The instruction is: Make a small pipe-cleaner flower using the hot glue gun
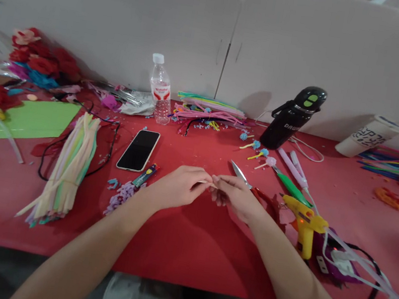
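My left hand (180,187) and my right hand (235,196) meet over the middle of the red table, fingertips pinched together. Between them runs a thin pale pipe cleaner (212,185), mostly hidden by the fingers. Beside my right hand lie scissors (240,173) with an orange-red handle. Lilac snipped bits (122,198) are heaped left of my left wrist, near a small dark green packet (145,175). Farther back, several small blue and pink flower-like pieces (263,153) on short stems lie in a row.
A pipe cleaner bundle (68,168) and a phone (139,150) lie to the left. A plastic bottle (161,92) and a black flask (292,119) stand behind. On the right are a yellow glue gun (304,220), a purple power strip (337,259), trailing cables and a white cup (368,137).
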A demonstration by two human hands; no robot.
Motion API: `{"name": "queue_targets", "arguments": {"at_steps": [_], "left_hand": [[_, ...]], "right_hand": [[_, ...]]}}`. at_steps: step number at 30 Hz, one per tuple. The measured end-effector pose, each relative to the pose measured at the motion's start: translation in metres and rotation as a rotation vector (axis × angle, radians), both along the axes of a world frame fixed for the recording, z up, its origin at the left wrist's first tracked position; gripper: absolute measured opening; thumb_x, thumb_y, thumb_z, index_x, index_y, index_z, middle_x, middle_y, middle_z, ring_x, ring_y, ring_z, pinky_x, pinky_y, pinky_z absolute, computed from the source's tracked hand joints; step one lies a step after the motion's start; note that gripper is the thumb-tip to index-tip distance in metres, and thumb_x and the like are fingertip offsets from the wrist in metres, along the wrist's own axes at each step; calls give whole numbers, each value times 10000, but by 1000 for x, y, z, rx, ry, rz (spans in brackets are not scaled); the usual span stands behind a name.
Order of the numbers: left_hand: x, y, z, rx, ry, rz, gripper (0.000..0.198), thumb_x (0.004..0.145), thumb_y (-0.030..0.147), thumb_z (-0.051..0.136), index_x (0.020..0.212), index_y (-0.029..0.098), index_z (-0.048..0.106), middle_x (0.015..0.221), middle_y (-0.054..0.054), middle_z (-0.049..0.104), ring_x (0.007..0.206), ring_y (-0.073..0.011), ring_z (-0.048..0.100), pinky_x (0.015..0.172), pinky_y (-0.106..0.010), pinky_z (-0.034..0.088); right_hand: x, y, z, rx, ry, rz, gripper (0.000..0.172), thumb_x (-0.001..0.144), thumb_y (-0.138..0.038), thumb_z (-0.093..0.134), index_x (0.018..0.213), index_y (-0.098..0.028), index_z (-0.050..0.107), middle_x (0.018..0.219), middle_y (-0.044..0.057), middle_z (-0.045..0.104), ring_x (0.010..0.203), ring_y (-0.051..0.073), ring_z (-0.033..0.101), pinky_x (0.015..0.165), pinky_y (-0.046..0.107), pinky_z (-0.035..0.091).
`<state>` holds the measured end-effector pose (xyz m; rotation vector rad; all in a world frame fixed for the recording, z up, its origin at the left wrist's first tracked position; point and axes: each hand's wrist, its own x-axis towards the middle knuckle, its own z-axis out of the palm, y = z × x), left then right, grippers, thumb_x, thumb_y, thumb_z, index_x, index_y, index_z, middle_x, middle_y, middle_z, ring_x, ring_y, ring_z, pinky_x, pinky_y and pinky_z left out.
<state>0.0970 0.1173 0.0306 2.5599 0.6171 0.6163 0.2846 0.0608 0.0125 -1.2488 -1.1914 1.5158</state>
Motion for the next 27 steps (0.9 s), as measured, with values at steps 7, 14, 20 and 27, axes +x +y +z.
{"name": "queue_targets", "arguments": {"at_steps": [7, 14, 20, 27], "left_hand": [[3, -6, -5, 217, 149, -21, 221, 952, 179, 430, 986, 130, 642, 902, -70, 654, 825, -162, 612, 740, -272, 464], [2, -3, 2, 49, -7, 43, 234, 967, 251, 437, 951, 159, 651, 880, -49, 665, 809, -138, 602, 756, -258, 452], [5, -6, 12, -312, -124, 160, 274, 937, 365, 487, 895, 153, 655, 827, -33, 672, 738, -121, 589, 666, -229, 441], [8, -6, 7, -522, -167, 180, 238, 902, 312, 496, 795, 151, 635, 712, -7, 625, 647, -106, 556, 595, -213, 423]], "right_hand": [[0, 3, -6, -199, 193, -78, 323, 715, -433, 732, 659, -156, 575, 550, -25, 491, 474, 67, 386, 448, 231, 222], [0, 1, -5, 136, 16, -109, 346, 854, -487, 611, 714, -175, 560, 629, -18, 501, 565, 93, 413, 537, 247, 314], [0, -3, -2, 500, -342, -214, 246, 908, -424, 569, 848, -190, 617, 732, 7, 582, 665, 125, 520, 615, 253, 403], [-1, -5, 0, 491, -430, -194, 309, 942, -459, 496, 847, -197, 631, 741, 20, 614, 657, 138, 542, 612, 258, 423]]}}
